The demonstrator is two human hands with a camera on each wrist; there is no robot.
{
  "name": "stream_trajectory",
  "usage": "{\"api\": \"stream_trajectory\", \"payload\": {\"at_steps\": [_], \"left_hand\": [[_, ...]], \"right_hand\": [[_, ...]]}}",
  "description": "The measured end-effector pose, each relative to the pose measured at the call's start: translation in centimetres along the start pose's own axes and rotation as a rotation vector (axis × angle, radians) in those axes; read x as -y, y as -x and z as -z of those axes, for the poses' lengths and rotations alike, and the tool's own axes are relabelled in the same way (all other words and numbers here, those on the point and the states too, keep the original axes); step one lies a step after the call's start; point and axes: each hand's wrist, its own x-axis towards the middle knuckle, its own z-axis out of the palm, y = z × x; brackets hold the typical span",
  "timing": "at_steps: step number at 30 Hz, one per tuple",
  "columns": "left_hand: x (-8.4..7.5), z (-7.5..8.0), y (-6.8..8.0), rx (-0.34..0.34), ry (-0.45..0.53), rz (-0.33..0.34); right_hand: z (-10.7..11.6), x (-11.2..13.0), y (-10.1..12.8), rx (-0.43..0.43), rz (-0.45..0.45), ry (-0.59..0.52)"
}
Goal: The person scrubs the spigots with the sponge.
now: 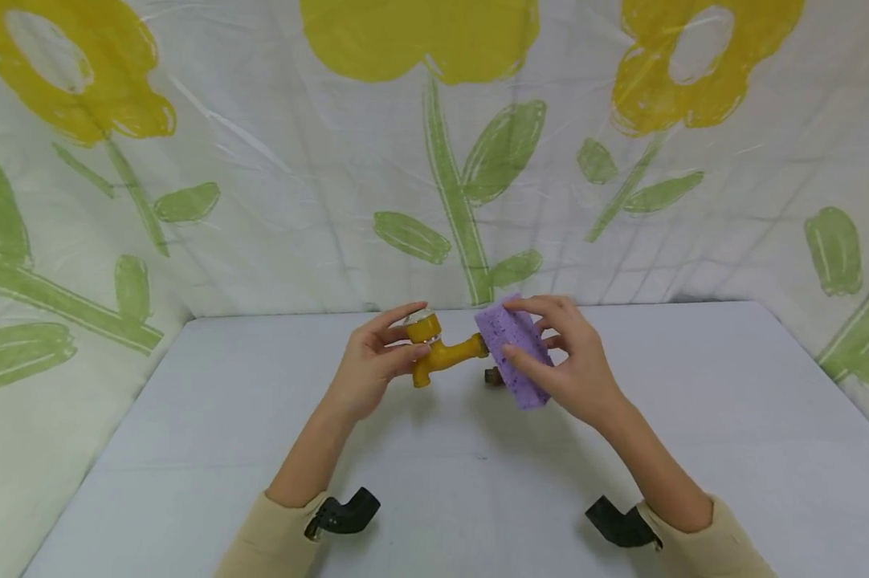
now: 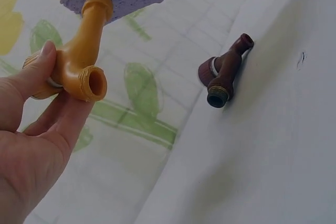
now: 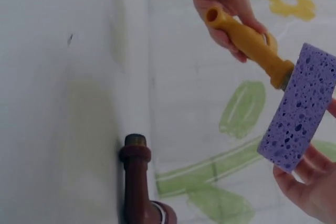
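Left hand (image 1: pixel 369 365): thumb and fingers curled round the body of a yellow tap (image 1: pixel 438 351), held above the grey table (image 1: pixel 434 482). Right hand (image 1: pixel 572 361): fingers (image 1: pixel 524 365) and thumb pinching a purple sponge (image 1: pixel 512 353) by its sides, its face pressed against the tap's spout end. A dark red tap (image 2: pixel 223 72) lies on the table just below the sponge.

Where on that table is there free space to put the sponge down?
Bare table lies right of the right hand, left of the left hand, and in front between the forearms. It is crowded mid-table: purple sponge, yellow tap, brown tap.
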Motion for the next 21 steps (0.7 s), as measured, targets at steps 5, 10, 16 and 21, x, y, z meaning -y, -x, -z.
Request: {"api": "stream_trajectory", "payload": {"at_steps": [5,10,16,21], "left_hand": [[0.01,-0.19,0.03,-0.014,0.013,0.000],[0.06,-0.50,0.07,0.003,0.017,0.009],[-0.03,-0.87,0.18,-0.015,0.023,0.007],[0.05,-0.93,0.18,-0.015,0.033,0.010]], "right_hand": [[0.16,0.36,0.02,0.041,-0.036,-0.069],[0.44,0.43,-0.10,0.041,-0.048,-0.091],[0.63,0.36,-0.10,0.047,-0.036,-0.088],[0.76,0.26,-0.13,0.037,-0.045,-0.074]]}}
